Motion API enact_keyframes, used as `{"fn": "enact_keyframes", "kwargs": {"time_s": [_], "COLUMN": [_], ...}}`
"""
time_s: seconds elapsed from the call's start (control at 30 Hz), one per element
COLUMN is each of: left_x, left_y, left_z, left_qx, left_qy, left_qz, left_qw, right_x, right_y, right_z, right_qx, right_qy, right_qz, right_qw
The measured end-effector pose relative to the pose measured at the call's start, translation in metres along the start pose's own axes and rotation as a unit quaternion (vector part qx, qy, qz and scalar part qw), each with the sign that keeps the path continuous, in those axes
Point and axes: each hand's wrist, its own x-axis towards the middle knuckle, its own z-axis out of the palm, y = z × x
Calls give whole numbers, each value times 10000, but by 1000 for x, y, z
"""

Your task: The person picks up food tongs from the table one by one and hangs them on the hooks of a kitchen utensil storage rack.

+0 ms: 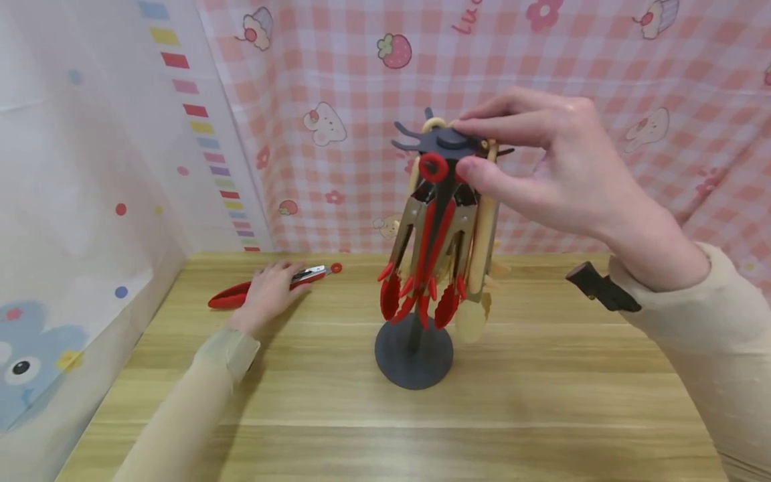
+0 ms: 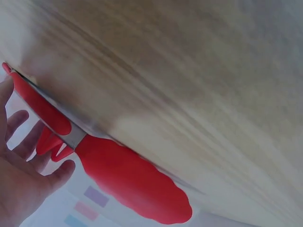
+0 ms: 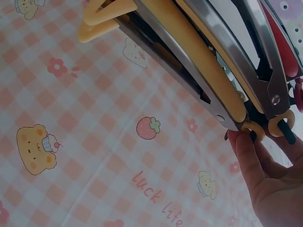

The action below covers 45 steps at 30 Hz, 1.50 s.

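A dark utensil stand (image 1: 413,361) with hooks at its top stands on the wooden table, hung with red-tipped metal tongs (image 1: 415,268) and yellow-handled tongs (image 1: 482,248). With thumb and fingers, my right hand (image 1: 557,157) holds the stand's hooked top from the right. In the right wrist view, its fingers are beside the ring of yellow tongs (image 3: 199,56). At the left, a pair of red tongs (image 1: 231,296) lies on the table. My left hand (image 1: 271,291) is over their middle, its fingers loosely spread by the handle (image 2: 40,101) in the left wrist view.
A pink checked curtain (image 1: 337,73) hangs behind the table (image 1: 337,415). A white sheet with coloured dots (image 1: 90,167) covers the left side. A dark strap mount (image 1: 602,288) sticks out from the right wrist.
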Motion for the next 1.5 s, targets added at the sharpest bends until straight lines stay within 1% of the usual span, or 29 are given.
{"fn": "enact_keyframes", "kwargs": {"time_s": [0.1, 0.27, 0.47, 0.73, 0.9, 1.17, 1.5], "left_x": [3, 3, 3, 4, 5, 8, 6], "left_y": [-1, -3, -3, -4, -4, -10, -9], "left_z": [4, 7, 9, 9, 9, 15, 15], "left_qx": [15, 40, -31, 39, 55, 61, -16], "left_qy": [-14, -16, -11, 104, 87, 87, 77], "left_qz": [44, 54, 30, -56, -63, -52, -88], "left_qw": [10000, 10000, 10000, 9999, 9999, 9999, 9999], "right_x": [-1, -2, -2, -2, -2, -2, 0], "right_y": [0, 0, 1, 2, 4, 5, 9], "right_z": [0, 0, 0, -1, -2, -2, 1], "right_qx": [-9, -2, 32, 135, 175, 219, 349], "right_qy": [25, 80, 85, 63, 24, -12, 28], "right_qz": [30, 6, -39, -50, -26, -39, -123], "right_qw": [10000, 10000, 10000, 9999, 9998, 9998, 9993]}}
